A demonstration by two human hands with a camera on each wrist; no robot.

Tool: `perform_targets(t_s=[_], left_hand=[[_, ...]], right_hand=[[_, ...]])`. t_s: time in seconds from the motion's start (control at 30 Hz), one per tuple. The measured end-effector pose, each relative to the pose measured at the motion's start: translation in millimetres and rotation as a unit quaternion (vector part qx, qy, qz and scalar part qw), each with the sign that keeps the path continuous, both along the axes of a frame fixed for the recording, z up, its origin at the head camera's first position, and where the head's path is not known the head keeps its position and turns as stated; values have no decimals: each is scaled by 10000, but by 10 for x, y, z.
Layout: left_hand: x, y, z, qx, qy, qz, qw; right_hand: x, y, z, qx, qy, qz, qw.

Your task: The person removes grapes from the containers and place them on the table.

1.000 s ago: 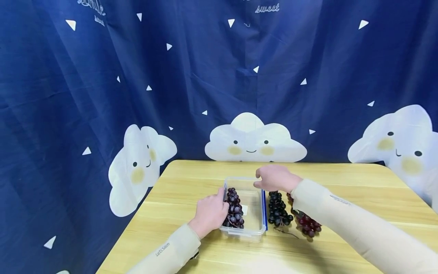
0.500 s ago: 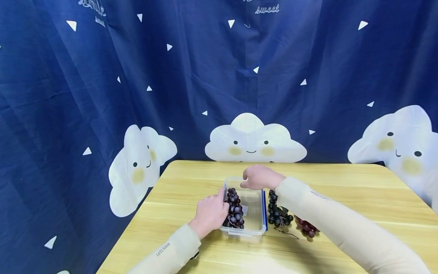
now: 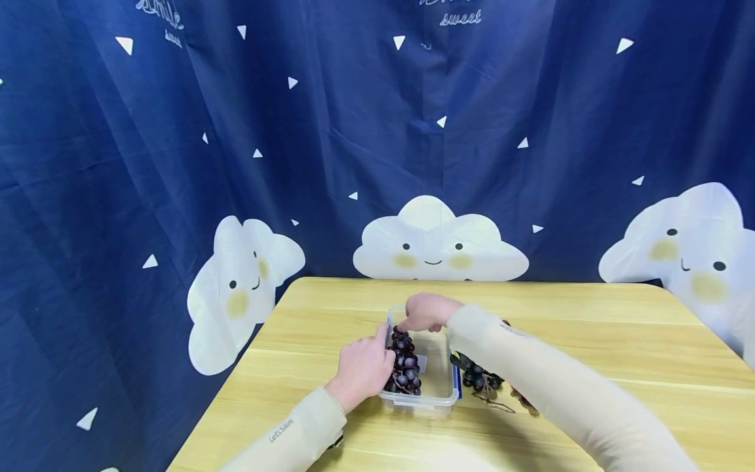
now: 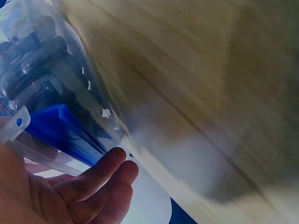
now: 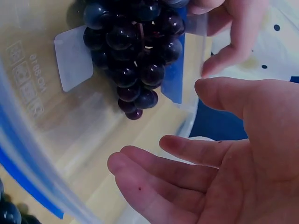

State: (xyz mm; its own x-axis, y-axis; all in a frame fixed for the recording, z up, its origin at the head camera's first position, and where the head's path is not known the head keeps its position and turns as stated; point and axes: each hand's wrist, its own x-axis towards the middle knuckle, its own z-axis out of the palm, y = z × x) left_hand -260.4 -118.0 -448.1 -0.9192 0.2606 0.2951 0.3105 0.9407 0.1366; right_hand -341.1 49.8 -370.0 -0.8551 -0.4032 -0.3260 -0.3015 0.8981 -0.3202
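Dark purple, glossy bunch of round grapes (image 3: 406, 370) lies inside a clear plastic rectangular container (image 3: 425, 401), against its left wall. Long axis runs near to far, parallel to that wall; the tapered end points away from the person.

Governing relation, as judged: the bunch lies toward the person from the right hand (image 3: 426, 313), with the tapered end nearest those fingers. The right hand comes over the container's far part from the right, so its forearm crosses the bunch's axis.

Right-hand fingers are spread well apart from the thumb, palm visible, nothing held. The right wrist view shows a gap between fingertips and tapered end; contact in depth cannot be confirmed.

Left hand (image 3: 361, 368) is nearer the bunch's thicker body. It appears to hold the left wall, thumb inside, remaining fingers loosely bent outside, beside a blue plastic locking flap (image 4: 63, 133). Whether the thumb touches grapes cannot be told.

Outward, right of the container: a black bunch of grapes (image 3: 480, 379), then a reddish bunch (image 3: 524, 401), largely hidden by the cream right sleeve (image 3: 554, 377). All rest on a pale wood-grain table (image 3: 330, 305).
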Motion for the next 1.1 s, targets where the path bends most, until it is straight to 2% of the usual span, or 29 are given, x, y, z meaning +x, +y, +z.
perform_targets(t_s=[0.4, 0.63, 1.1], left_hand=[[-7, 4, -15, 64, 87, -19, 9999], [-3, -5, -17, 54, 24, 7, 10000], [-1, 7, -18, 46, 64, 71, 9999]], right_hand=[[-64, -184, -157, 82, -406, -40, 9991], [-91, -235, -219, 281, -320, 108, 9990], [-105, -289, -277, 206, -304, 94, 9993]])
